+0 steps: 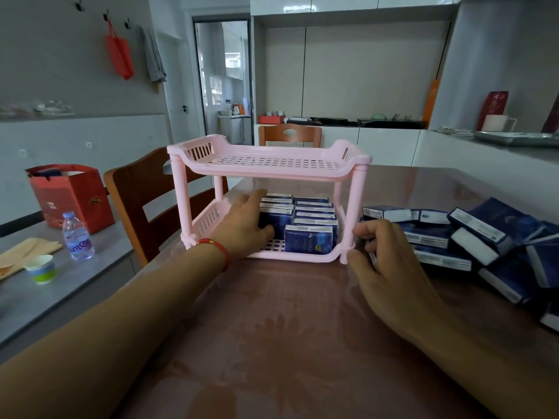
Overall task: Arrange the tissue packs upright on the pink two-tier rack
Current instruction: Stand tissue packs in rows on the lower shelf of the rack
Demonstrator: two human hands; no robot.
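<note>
A pink two-tier rack [269, 167] stands on the table in front of me. Its top tier holds nothing. On the bottom tier several dark blue tissue packs [311, 237] stand upright in two rows. My left hand [245, 225] reaches into the bottom tier from the left, with its fingers around the front pack of the left row [276, 220]. My right hand [390, 267] rests on the table beside the rack's front right post, fingers curled over a pack at the edge of the loose pile [472, 237]; whether it grips that pack I cannot tell.
A brown wooden chair [145, 207] stands left of the rack, another [290, 134] behind it. On the grey side table at left are a water bottle [77, 237], a paper cup [42, 267] and a red gift bag [69, 195]. A white counter runs along the right.
</note>
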